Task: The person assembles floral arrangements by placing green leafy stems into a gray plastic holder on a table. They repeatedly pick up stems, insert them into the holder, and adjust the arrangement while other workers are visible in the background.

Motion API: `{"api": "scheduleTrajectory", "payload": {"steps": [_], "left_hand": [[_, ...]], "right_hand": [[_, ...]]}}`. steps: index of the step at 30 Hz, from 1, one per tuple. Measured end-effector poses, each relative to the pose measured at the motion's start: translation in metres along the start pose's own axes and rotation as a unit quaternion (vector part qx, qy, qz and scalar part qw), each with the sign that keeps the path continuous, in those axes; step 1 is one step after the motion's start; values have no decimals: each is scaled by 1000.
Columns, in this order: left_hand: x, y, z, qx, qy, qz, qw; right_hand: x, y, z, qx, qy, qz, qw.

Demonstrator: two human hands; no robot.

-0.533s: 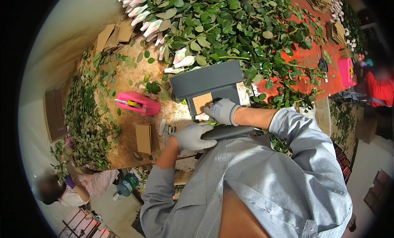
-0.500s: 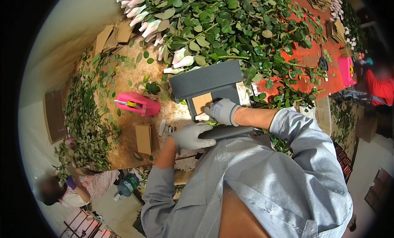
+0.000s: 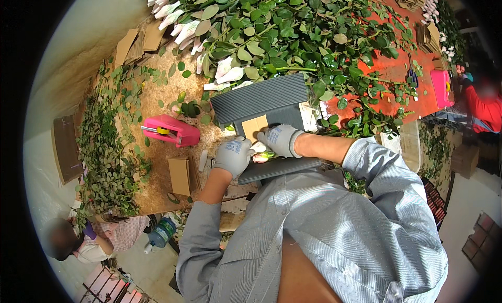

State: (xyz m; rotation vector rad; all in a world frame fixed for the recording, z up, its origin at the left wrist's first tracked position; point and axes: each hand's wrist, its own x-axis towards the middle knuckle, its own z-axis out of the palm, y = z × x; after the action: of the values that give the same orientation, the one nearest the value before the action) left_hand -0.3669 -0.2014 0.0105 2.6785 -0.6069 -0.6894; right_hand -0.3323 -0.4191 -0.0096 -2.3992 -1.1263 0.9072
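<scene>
My left hand (image 3: 233, 155), in a pale grey work glove, has its fingers curled in at the lower left corner of a tan cardboard piece (image 3: 254, 126). My right hand (image 3: 283, 140), gloved alike, is bent over the cardboard's lower right corner. Between the fingertips shows a small white piece (image 3: 258, 147); what each hand pinches is mostly hidden. Just below lies a pink and white rosebud (image 3: 261, 157) with green leaves. All this rests in a dark grey stand with a ribbed back panel (image 3: 261, 99) and a ribbed front flap (image 3: 280, 170) against my shirt.
A pink stapler-like tool (image 3: 180, 131) and a cardboard stack (image 3: 180, 176) sit to the left. Leafy rose stems (image 3: 293, 36) with white-sleeved buds (image 3: 167, 13) cover the far side. Loose leaves litter the table. Other people work at far left and far right.
My left hand has moved up and right from the front flap to the cardboard, and its fingers have curled. My right hand stays by the cardboard. The rosebud now shows below the hands.
</scene>
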Motion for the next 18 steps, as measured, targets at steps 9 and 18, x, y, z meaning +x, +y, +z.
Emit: {"api": "scheduleTrajectory", "payload": {"steps": [9, 18], "left_hand": [[-8, -27, -19, 147, -55, 47, 986], [-28, 6, -73, -167, -178, 98, 965]], "right_hand": [[5, 0, 6, 10, 29, -5, 1000], [3, 4, 15, -23, 56, -33, 998]]}}
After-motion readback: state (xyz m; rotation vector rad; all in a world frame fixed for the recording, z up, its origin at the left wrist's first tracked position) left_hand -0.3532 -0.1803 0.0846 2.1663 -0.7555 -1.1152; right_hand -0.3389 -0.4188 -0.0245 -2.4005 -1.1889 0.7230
